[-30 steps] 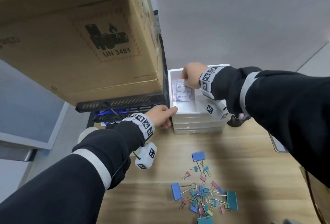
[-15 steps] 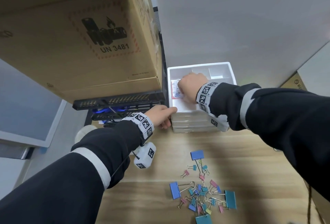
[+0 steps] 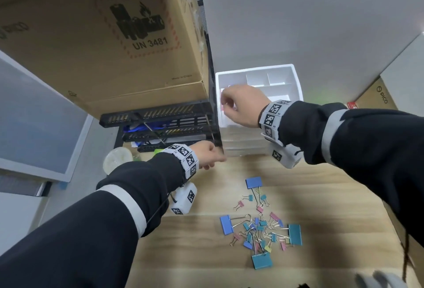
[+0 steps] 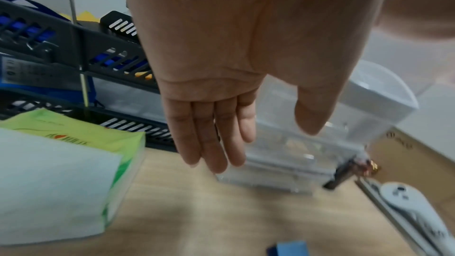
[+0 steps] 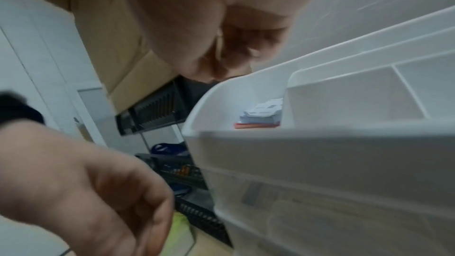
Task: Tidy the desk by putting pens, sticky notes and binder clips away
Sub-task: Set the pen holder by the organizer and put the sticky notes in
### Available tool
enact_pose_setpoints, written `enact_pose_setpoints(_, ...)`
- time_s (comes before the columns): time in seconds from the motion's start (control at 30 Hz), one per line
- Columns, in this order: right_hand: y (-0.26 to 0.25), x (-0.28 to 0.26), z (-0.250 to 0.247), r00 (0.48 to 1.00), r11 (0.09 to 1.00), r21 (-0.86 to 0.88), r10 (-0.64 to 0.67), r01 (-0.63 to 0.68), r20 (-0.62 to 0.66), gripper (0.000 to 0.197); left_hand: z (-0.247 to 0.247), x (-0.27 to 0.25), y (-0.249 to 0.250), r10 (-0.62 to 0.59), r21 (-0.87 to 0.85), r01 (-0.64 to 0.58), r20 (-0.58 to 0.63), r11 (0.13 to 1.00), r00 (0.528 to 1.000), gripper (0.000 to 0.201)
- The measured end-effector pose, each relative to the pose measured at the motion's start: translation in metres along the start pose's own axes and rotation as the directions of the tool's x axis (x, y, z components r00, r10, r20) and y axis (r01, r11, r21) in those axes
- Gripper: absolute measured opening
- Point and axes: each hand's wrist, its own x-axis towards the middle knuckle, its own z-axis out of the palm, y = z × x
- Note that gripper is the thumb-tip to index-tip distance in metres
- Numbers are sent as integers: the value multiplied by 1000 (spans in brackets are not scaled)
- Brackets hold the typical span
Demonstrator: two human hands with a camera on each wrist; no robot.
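Observation:
A white desk organiser (image 3: 296, 81) (image 4: 369, 94) (image 5: 320, 139) stands at the back of the wooden desk, with an open tray on top of clear drawers. A stack of sticky notes (image 5: 261, 114) lies in the tray's left compartment. My right hand (image 3: 226, 106) (image 5: 229, 59) hovers over that compartment with loosely curled fingers that hold nothing. My left hand (image 3: 206, 156) (image 4: 263, 145) is beside the organiser's lower left corner, fingers straight and palm empty. Several coloured binder clips (image 3: 259, 228) lie in a loose pile near the desk's front; one blue clip (image 4: 290, 248) shows in the left wrist view.
A large cardboard box (image 3: 103, 35) sits on a black tiered paper tray (image 3: 160, 125) just left of the organiser. A green and white tissue pack (image 4: 61, 172) lies below it, next to a round white lid (image 3: 117, 159). Another cardboard box (image 3: 376, 97) stands at the right.
My right hand has drawn back from deep in the tray's left compartment, leaving the notes there. My left hand has come off the organiser's front corner and dropped a little.

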Motion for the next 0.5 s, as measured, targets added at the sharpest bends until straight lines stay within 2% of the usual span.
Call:
enact_pose_setpoints(0.07, -8, -22, -1, 996, 991, 104, -88, 87, 9, 12, 13, -3, -7, -14, 135, 12, 12, 991, 1000, 33)
enact_pose_setpoints(0.13, -10, -45, 8, 992, 986, 129, -117, 110, 52, 11, 28, -5, -11, -20, 252, 11, 36, 968, 999, 30)
enact_pose_setpoints(0.2, -3, -68, 23, 990, 986, 139, -104, 91, 95, 9, 46, -7, -15, -21, 337, 0, 58, 942, 998, 29)
enact_pose_setpoints(0.33, 19, -117, 61, 966, 991, 131, 4, -39, 258, 6, 88, -9, -31, -29, 444, -33, 131, 896, 991, 39)
enact_pose_setpoints(0.43, 37, -157, 96, 914, 984, 100, 95, -146, 395, 8, 119, -10, -44, -29, 479, -72, 201, 875, 979, 50)
enact_pose_setpoints(0.5, 48, -183, 117, 837, 972, 46, 175, -232, 519, 12, 138, -10, -51, -17, 514, -107, 230, 851, 973, 59)
